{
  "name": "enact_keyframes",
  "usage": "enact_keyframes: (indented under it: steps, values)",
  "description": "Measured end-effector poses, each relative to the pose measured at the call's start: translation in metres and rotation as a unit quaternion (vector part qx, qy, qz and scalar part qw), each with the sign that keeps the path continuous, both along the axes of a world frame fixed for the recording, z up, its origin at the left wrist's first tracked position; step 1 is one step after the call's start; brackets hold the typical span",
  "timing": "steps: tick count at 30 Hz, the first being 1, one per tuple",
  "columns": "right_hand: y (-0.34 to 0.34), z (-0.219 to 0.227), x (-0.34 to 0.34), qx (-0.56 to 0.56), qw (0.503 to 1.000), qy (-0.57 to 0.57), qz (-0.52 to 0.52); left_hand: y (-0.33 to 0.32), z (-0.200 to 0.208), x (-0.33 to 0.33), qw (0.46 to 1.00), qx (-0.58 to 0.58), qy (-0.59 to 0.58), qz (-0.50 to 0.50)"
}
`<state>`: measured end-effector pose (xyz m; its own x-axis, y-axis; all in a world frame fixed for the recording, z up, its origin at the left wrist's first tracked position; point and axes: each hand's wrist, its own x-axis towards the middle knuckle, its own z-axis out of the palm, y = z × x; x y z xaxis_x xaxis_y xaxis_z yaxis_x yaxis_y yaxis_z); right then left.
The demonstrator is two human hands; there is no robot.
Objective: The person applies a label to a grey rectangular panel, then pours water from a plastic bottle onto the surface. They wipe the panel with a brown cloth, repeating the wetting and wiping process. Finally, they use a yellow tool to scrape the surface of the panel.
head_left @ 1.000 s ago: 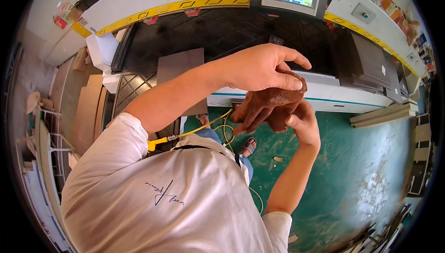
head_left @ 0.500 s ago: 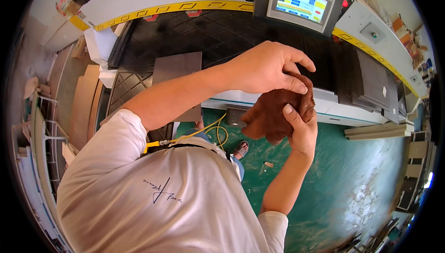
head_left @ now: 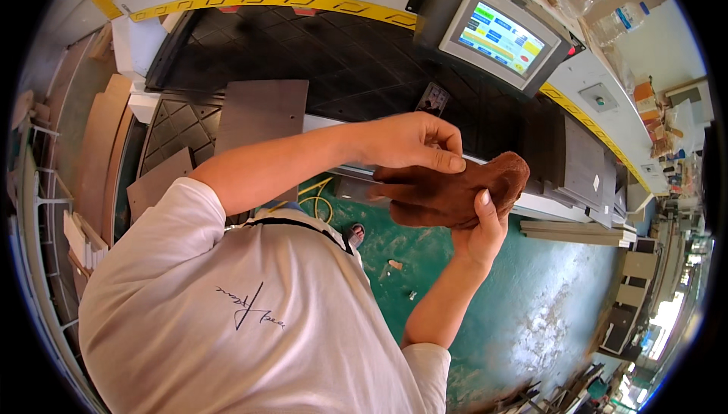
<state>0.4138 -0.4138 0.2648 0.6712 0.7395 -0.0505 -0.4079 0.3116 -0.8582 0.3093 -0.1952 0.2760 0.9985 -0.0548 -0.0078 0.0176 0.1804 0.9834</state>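
Observation:
A brown, soft-looking glove (head_left: 447,198) is held up in front of me, its finger ends toward the left and its cuff opening toward the right. My right hand (head_left: 479,236) grips it from below, thumb pressed on the near side close to the cuff. At the upper edge, my left hand (head_left: 417,143) has its fingers curled and its thumb tip against the glove, pinching the edge. Part of the left fingertips is hidden.
Beyond my hands stands a machine with a dark bed (head_left: 334,58), a yellow-striped edge and a screen (head_left: 500,35). A grey-brown plate (head_left: 262,114) lies at the left front; more plates (head_left: 584,164) stack at right. A yellow hose (head_left: 322,202) crosses the green floor (head_left: 500,315).
The glove has been turned and spread out, its fingers now pointing left and the cuff opening showing. My left hand has lowered and curled its fingers. The view has swung right.

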Motion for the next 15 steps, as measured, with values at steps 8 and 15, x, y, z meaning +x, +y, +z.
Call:
enact_keyframes:
  steps: [8, 15]
  values:
    - [-0.049, 0.022, 0.055, -0.002, 0.996, -0.069, 0.059, -0.011, 0.047, 0.017, 0.996, 0.043, -0.081, 0.005]
    - [-0.033, 0.052, 0.034, -0.146, 0.974, -0.143, 0.094, -0.02, 0.055, 0.026, 0.989, 0.098, -0.108, 0.003]
